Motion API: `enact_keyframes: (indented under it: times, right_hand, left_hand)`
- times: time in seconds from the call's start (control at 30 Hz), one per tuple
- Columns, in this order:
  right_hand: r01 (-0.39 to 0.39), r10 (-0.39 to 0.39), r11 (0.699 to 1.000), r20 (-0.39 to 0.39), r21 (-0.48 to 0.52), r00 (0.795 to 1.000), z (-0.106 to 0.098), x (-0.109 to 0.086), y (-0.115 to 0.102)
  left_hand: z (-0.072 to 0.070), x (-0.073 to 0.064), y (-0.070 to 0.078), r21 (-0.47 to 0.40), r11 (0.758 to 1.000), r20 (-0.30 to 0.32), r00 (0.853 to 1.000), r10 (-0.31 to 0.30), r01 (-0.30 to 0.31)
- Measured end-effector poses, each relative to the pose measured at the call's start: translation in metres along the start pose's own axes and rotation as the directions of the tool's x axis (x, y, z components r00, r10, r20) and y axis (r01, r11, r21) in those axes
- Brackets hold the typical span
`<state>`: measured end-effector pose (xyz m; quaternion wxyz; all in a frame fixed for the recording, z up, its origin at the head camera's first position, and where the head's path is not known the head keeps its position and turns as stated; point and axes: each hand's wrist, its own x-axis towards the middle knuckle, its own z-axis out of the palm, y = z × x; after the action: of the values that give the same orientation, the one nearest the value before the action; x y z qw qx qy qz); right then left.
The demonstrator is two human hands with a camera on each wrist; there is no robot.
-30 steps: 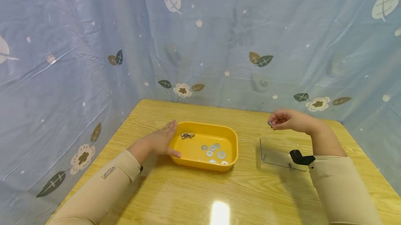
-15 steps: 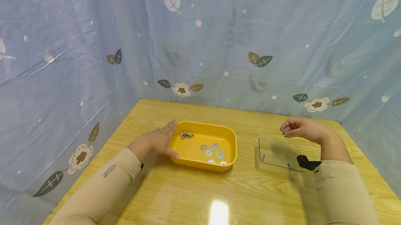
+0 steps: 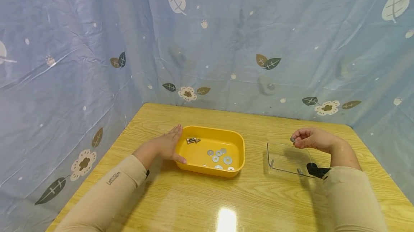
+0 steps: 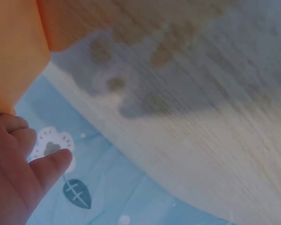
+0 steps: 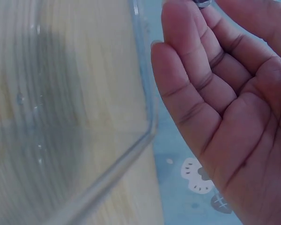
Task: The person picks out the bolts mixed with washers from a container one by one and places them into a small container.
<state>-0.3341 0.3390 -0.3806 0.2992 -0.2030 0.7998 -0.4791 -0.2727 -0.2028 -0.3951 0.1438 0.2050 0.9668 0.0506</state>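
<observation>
In the head view my left hand (image 3: 168, 144) rests against the left end of a yellow tray (image 3: 223, 131), its fingers extended along the outside and its thumb at the front rim. My right hand (image 3: 312, 139) pinches a small metal bolt (image 3: 293, 140) between thumb and fingertips, at the far right corner of a clear plastic plate (image 3: 284, 154). Only the end of the bolt (image 5: 203, 3) shows at the top of the right wrist view. Two metal bolts stand at the plate's front edge, one at the left corner (image 3: 271, 162) and one near the right (image 3: 300, 171).
Several bolts (image 3: 193, 140) lie at the tray's back left, and several flat washers (image 3: 227, 160) lie toward its right. The wooden table (image 3: 194, 203) meets a blue patterned curtain (image 3: 226, 45) at the back and left. Light glares off the table's front.
My right hand has moved right and then down, carrying the bolt from above the plate's back edge to its far right corner. My left hand stays at the tray.
</observation>
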Motion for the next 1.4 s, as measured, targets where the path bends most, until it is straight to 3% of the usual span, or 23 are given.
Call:
enact_keyframes:
  times: [0.3,0.5,0.97,1.2,1.4]
  right_hand:
    - [-0.083,0.083,0.997,0.014,-0.009,0.996,0.005,0.001,0.004]
    - [-0.092,0.092,0.996,0.024,0.009,0.995,0.007,0.001,0.004]
    - [-0.007,0.012,0.999,0.139,-0.034,0.990,0.011,0.002,-0.001]
    - [-0.044,0.055,0.992,0.090,-0.118,0.994,0.015,-0.001,-0.005]
    - [-0.058,0.069,0.990,0.083,-0.130,0.994,0.015,0.001,-0.009]
  left_hand:
    - [0.003,0.002,0.001,0.016,0.999,0.007,0.999,-0.032,0.032]
    - [0.004,0.005,0.003,0.031,0.998,0.007,0.999,-0.047,0.047]
    - [0.002,0.001,0.002,-0.002,0.999,0.021,0.999,-0.038,0.038]
    - [0.002,0.000,0.002,-0.003,0.999,0.023,0.999,-0.039,0.039]
    - [0.001,0.000,0.002,0.002,0.999,0.025,0.998,-0.051,0.051]
